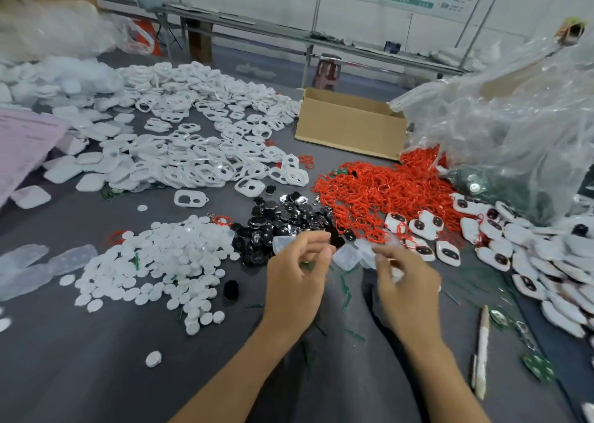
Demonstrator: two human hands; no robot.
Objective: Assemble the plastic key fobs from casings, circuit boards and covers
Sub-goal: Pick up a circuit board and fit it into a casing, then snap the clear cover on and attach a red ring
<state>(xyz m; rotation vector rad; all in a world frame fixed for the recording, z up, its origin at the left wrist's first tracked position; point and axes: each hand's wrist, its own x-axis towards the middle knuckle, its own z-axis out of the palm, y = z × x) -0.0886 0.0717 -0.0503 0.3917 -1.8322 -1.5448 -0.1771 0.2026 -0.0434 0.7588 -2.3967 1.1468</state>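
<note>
head view: both hands work over the grey table, among the parts piles.
the right hand seems to pinch a clear cover, though blur hides the grip; the left hand curls its fingers, contents unclear. black circuit boards lie just beyond, probably for quick reach, with white casings farther back.

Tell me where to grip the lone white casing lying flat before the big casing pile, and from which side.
Pinch the near rim of the lone casing, one finger down through its larger opening, coming from above on the near side. It lies flat on the table, so outer edges probably give little purchase; the casing pile crowds its far side.
</note>
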